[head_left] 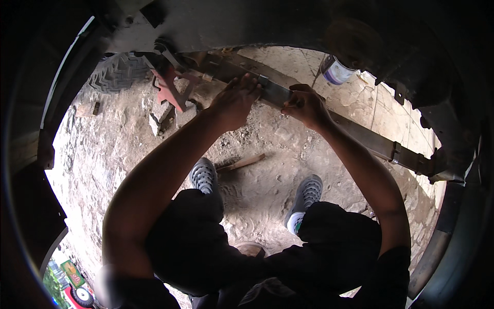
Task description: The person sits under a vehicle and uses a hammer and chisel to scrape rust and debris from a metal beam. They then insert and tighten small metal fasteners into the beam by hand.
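Observation:
A long dark bar of stacked metal strips, like a leaf spring (360,135), runs slantwise below the vehicle body. My left hand (234,103) lies on it with fingers stretched out, beside a metal clip (263,81) around the bar. Further right along the same bar, my right hand (307,108) has its thumb and fingers curled together at the bar's near edge. What those fingers pinch, if anything, is too small to make out. Another clip (396,153) sits nearer the bar's right end.
Dark vehicle bodywork (247,26) arches overhead and down both sides. A red metal stand (172,87) is at the left, near a tyre (118,73) and broken stones (156,123). Behind the bar is a tin (337,70). A wooden strip (242,162) lies near my shoes.

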The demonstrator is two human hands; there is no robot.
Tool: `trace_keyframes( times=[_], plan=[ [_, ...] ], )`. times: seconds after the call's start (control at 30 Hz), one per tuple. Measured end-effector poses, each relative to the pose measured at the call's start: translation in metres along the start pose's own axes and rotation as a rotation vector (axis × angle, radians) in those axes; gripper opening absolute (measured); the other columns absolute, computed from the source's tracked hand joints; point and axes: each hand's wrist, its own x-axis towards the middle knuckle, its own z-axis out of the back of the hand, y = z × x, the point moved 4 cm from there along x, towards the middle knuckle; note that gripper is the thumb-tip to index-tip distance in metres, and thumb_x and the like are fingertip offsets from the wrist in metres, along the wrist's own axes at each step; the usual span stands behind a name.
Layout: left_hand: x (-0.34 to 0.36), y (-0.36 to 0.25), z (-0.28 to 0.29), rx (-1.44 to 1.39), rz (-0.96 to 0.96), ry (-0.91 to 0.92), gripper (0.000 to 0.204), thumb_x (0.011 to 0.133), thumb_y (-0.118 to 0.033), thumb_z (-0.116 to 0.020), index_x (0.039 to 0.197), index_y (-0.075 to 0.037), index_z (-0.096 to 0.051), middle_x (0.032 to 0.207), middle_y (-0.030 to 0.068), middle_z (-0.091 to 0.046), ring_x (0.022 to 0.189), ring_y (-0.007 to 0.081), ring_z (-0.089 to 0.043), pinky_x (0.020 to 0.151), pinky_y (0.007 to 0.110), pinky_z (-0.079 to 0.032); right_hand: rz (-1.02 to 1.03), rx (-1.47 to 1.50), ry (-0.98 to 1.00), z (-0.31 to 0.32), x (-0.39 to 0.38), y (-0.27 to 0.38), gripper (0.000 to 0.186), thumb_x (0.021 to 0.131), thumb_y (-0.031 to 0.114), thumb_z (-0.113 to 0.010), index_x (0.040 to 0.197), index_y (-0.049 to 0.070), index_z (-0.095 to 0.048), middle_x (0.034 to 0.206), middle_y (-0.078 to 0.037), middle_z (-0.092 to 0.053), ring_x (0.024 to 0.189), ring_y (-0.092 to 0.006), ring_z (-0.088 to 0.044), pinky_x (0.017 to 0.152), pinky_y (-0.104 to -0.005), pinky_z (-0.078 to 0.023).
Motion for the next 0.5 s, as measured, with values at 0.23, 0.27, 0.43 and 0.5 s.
trace_keyframes(
  times=[0.23,0.27,0.43,0.5],
  plan=[
    [0.009,-0.007,-0.008,0.068,0.017,0.015,0.08,0.082,0.003,-0.059,0.159,0.006,-0.037,0.165,0.027,-0.037,0.159,0.0395,-0.027,0.13,0.052,-0.025,-0.057,0.132,-0.025,-0.03,0.025,0.015,0.036,0.07,0.033,-0.097,0.097,0.016,-0.081,0.123,-0.005,-0.071,0.116,-0.0271,-0.069,0.101,-0.0431,-0.052],
    [0.007,-0.006,-0.006,0.074,0.024,0.038,0.08,0.082,0.003,-0.059,0.159,0.006,-0.037,0.165,0.0268,-0.037,0.159,0.0393,-0.027,0.13,0.052,-0.025,-0.038,0.074,-0.041,-0.028,0.026,0.023,0.036,0.071,0.035,-0.096,0.097,0.016,-0.081,0.123,-0.005,-0.071,0.117,-0.0274,-0.068,0.102,-0.0439,-0.051],
    [0.002,-0.003,-0.002,0.058,0.015,-0.008,0.071,0.089,-0.003,-0.054,0.158,0.004,-0.04,0.166,0.0251,-0.039,0.159,0.0389,-0.03,0.13,0.052,-0.023,0.004,-0.091,-0.073,-0.014,0.014,0.014,0.04,0.073,0.036,-0.096,0.094,0.008,-0.079,0.129,-0.011,-0.069,0.113,-0.0284,-0.071,0.097,-0.0393,-0.056],
    [-0.001,-0.003,-0.003,0.028,0.027,-0.017,0.081,0.081,0.005,-0.059,0.159,0.005,-0.038,0.166,0.0255,-0.037,0.159,0.0386,-0.028,0.13,0.053,-0.024,-0.08,-0.098,-0.039,-0.002,0.0,0.004,0.038,0.073,0.035,-0.096,0.093,0.008,-0.079,0.128,-0.01,-0.07,0.113,-0.028,-0.071,0.097,-0.0396,-0.055]
  ],
)
